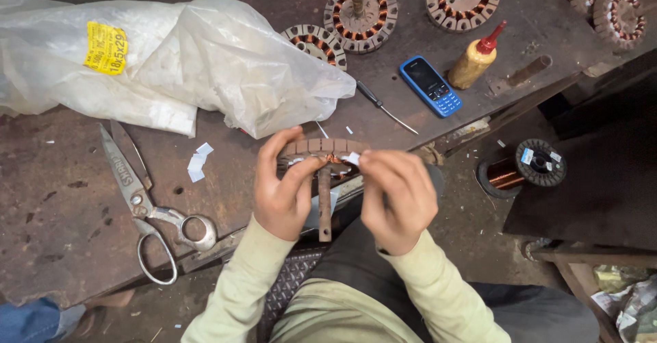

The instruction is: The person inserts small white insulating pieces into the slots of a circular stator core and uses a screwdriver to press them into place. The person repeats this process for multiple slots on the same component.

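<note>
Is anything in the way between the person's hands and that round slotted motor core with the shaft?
Nothing visible. The left hand already grips the motor core at its rim, and the right hand pinches a small white paper strip against it.

Rusty matt metal table (61, 213), shiny steel scissors (137, 199), crinkled glossy plastic bag (226, 62).

A motor-repair workshop: copper-wound stators (361, 6), shears (147, 202) and wire spool (523, 167) around a stained workbench (61, 199).
</note>
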